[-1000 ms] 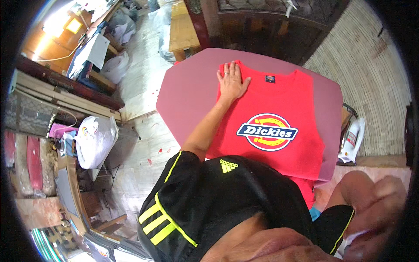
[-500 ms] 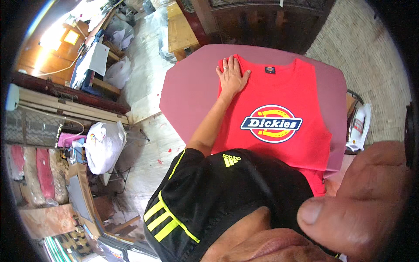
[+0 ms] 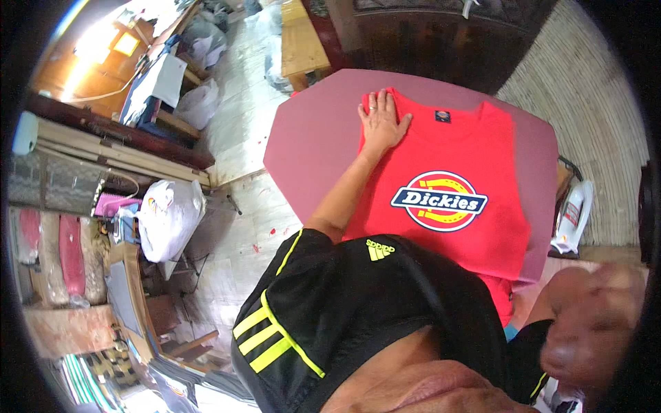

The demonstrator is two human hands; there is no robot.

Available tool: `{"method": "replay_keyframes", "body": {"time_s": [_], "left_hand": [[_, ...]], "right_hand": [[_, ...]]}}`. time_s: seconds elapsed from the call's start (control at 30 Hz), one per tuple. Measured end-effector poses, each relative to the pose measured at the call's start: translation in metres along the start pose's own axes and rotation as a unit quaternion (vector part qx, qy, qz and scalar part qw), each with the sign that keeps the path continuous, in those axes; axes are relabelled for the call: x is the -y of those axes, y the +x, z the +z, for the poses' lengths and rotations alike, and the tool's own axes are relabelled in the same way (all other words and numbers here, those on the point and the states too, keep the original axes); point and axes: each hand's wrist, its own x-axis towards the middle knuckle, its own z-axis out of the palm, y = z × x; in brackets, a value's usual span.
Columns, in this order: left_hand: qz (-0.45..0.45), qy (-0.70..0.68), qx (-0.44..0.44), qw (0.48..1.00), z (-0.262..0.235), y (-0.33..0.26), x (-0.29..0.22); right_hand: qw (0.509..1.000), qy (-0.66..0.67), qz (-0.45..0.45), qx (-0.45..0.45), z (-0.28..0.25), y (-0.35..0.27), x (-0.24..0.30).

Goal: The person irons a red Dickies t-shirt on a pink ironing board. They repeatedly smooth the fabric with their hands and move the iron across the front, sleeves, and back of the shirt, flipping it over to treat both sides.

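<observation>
Head view: red T-shirt (image 3: 454,172) spread on pink board (image 3: 310,144).
Left hand (image 3: 381,120): flat, fingers spread, pressing the shoulder.
Right hand (image 3: 595,330): blurred, grip unclear.
Fabric: light, limp; probably best pinched at the hem or shoulders.

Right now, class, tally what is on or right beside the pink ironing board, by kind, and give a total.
Red shirt spread on the pink board: 1
Left hand lying flat on the shirt: 1
White clothes iron standing by the board's right edge: 1
Right hand, blurred, close to the camera: 1
Total: 4
</observation>
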Motion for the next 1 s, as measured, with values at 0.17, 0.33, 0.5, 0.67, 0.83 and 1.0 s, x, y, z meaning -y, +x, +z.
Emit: {"method": "replay_keyframes", "body": {"time_s": [0.17,0.33,0.5,0.67,0.83,1.0], "left_hand": [[-0.012,0.007,0.029,0.999,-0.008,0.001,-0.001],[-0.004,-0.004,0.028,1.000,-0.002,0.006,-0.003],[-0.007,0.007,0.013,1.000,0.001,-0.001,0.000],[0.004,-0.010,-0.007,1.000,0.002,-0.003,-0.001],[0.002,-0.003,-0.009,1.000,-0.002,0.000,0.000],[0.006,0.012,-0.007,1.000,0.004,0.001,0.002]], "right_hand": [[0.999,0.012,-0.004,0.038,0.029,0.025,0.004],[0.996,0.030,-0.042,0.077,0.023,0.042,0.008],[0.994,0.043,-0.083,0.056,-0.007,0.023,0.003],[0.999,0.025,-0.032,-0.005,-0.009,0.002,-0.003],[1.000,0.018,0.015,-0.017,0.031,0.010,-0.005],[0.999,0.048,-0.006,0.008,0.041,0.022,-0.004]]}}
